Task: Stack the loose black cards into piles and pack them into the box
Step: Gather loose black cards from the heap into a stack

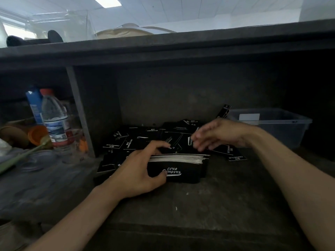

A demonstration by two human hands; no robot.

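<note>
My left hand [137, 171] grips a thick stack of black cards [181, 165] standing on edge on the dark desk, thumb at the front and fingers over the top. Behind the stack lies a heap of loose black cards [145, 136] with white lettering. My right hand [215, 134] hovers over the right part of the heap, blurred, fingers loosely spread, holding nothing that I can see. A clear plastic box [282, 124] stands at the right, with one black card [224, 110] leaning at its left corner.
The desk sits under a dark shelf [163, 49]. Left of a grey divider [79, 109] stand a water bottle [54, 116], a blue carton [33, 104], an orange cup [37, 134] and a green stem [23, 154].
</note>
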